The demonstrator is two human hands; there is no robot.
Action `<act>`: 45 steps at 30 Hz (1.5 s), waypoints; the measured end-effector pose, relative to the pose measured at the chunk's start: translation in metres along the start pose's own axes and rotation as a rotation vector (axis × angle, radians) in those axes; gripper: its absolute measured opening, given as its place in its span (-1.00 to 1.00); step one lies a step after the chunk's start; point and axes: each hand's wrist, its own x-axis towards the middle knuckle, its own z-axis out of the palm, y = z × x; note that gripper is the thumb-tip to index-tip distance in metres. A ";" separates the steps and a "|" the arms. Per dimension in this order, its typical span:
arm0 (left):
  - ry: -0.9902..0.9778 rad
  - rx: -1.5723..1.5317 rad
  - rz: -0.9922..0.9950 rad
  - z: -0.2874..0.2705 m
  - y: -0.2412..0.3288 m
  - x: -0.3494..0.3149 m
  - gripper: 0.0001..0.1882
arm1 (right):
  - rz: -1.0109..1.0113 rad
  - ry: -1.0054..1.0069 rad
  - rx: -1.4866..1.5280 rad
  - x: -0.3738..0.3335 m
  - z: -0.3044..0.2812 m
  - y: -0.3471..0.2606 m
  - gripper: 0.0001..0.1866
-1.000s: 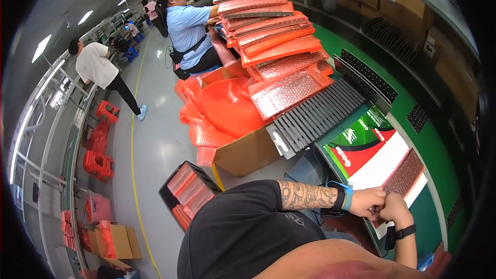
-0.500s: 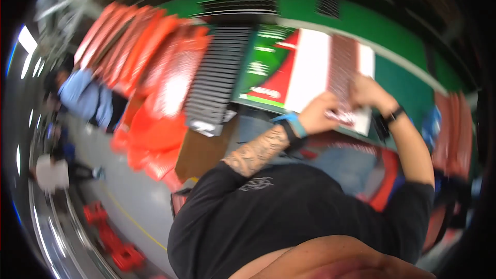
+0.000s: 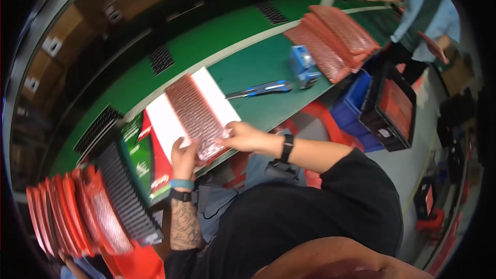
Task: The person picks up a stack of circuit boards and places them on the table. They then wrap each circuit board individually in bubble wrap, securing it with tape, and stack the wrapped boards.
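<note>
A long red-tinted bubble-wrap bag (image 3: 194,111) lies over a white sheet (image 3: 212,91) on the green table. It looks dark along its length, and its crinkled near end is between my two hands. My left hand (image 3: 185,156) pinches the left corner of that end, thumb against fingers. At the right corner my right hand (image 3: 244,137) also grips the film between thumb and fingers. Whatever is inside the bag, if anything, cannot be made out.
A utility knife (image 3: 263,89) and a blue tape dispenser (image 3: 304,66) lie right of the bag. Beyond are stacked red bubble bags (image 3: 336,41), crates (image 3: 388,107) and a co-worker (image 3: 426,15). At left stand a green-and-red printed board (image 3: 138,157), a black ribbed stack (image 3: 123,191) and more red bags (image 3: 77,212).
My view has swung to the right, bringing the knife, tape dispenser and co-worker into sight. Both hands remain at the near end of the bubble-wrap bag.
</note>
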 end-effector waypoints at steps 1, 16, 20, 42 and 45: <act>-0.042 -0.001 0.015 -0.007 0.004 0.004 -0.38 | 0.067 -0.085 0.104 0.002 -0.001 -0.005 -0.28; -0.062 0.544 0.716 0.069 0.096 -0.049 -0.74 | -0.035 0.015 1.195 -0.076 -0.116 -0.008 -0.66; -0.045 0.381 1.527 0.077 0.221 -0.118 -0.34 | -0.300 0.334 1.078 -0.125 -0.206 0.056 -0.63; 0.288 0.477 1.673 0.105 0.220 -0.090 -0.63 | -0.367 0.639 1.050 -0.074 -0.585 0.250 -0.59; 0.212 0.441 1.679 0.115 0.227 -0.083 -0.66 | -0.364 0.481 1.091 -0.065 -0.632 0.270 -0.61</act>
